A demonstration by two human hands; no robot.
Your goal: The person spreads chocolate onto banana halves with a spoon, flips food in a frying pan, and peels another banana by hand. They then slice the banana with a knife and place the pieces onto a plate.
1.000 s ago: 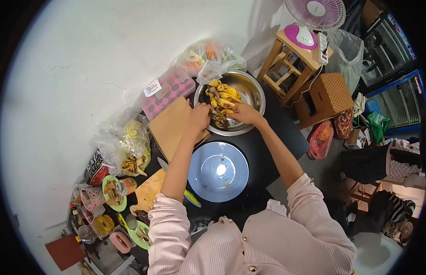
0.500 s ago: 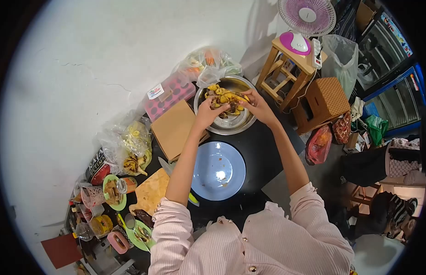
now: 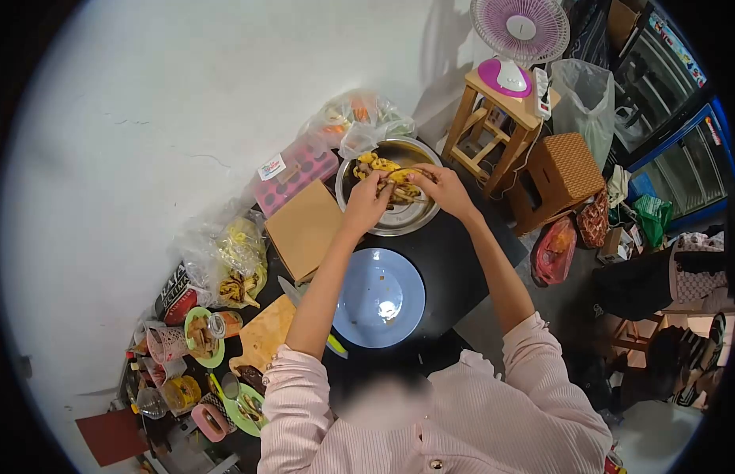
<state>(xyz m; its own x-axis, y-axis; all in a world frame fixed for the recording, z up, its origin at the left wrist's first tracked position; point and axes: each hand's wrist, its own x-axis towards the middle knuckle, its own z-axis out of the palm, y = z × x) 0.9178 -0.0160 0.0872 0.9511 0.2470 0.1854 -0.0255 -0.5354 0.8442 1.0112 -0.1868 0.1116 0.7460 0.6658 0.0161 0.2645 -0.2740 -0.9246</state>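
A white wall filled the left of the view, and a crowded black table (image 3: 454, 272) ran along it, with wooden stools and a pink fan (image 3: 519, 31) at the far right. The fisheye edges darkened the corners, and the clutter at the near left end of the table was too small to sort out. Plastic bags (image 3: 355, 118) hid whatever lay behind the steel bowl (image 3: 415, 221) at the far end, and the hands covered much of the bowl's contents. A brown board (image 3: 302, 229) lay just left of the bowl; an empty-looking blue plate (image 3: 379, 299) sat nearer, between the forearms, with a few crumbs on it. Over the bowl, the left hand (image 3: 367, 201) and the right hand (image 3: 440, 189) both gripped a yellow banana (image 3: 400, 175), fingers closed on it from either side, lifted just above the other bananas (image 3: 375, 164) still heaped in the bowl's far side.
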